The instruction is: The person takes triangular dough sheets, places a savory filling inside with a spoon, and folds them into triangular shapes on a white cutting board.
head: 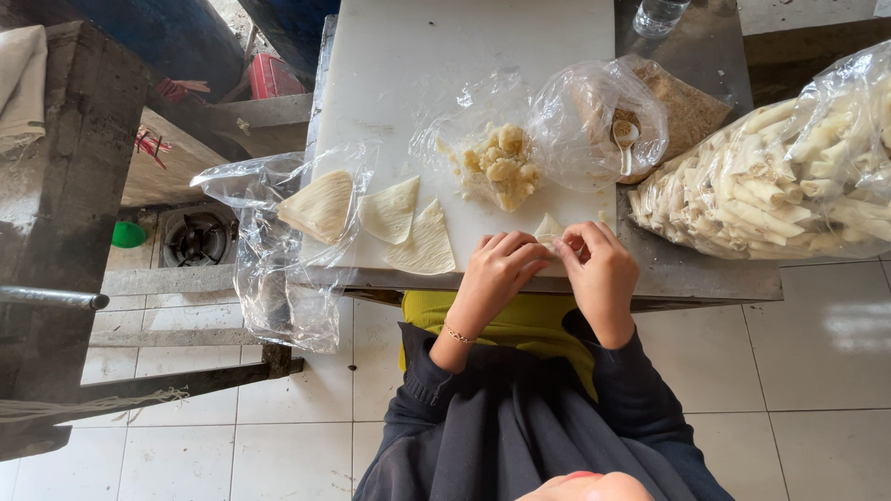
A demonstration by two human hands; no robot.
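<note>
My left hand [499, 271], with a thin bracelet at the wrist, and my right hand [605, 276] meet at the near edge of a white cutting board [399, 65]. Together they pinch a small pale pastry wrapper [548, 227], fingers curled around it. Just beyond the hands, yellowish filling chunks [501, 167] lie on a clear plastic sheet. To the left, three loose triangular wrappers [394, 209] rest on the board, one of them [320, 206] on an open plastic bag.
A clear bag with a spoon [625, 135] and brown crumbs sits behind the filling. A large bag of rolled pastries [789, 176] fills the right of the metal table [715, 274]. A bottle [660, 15] stands at the back. A gas burner [195, 239] sits low at the left.
</note>
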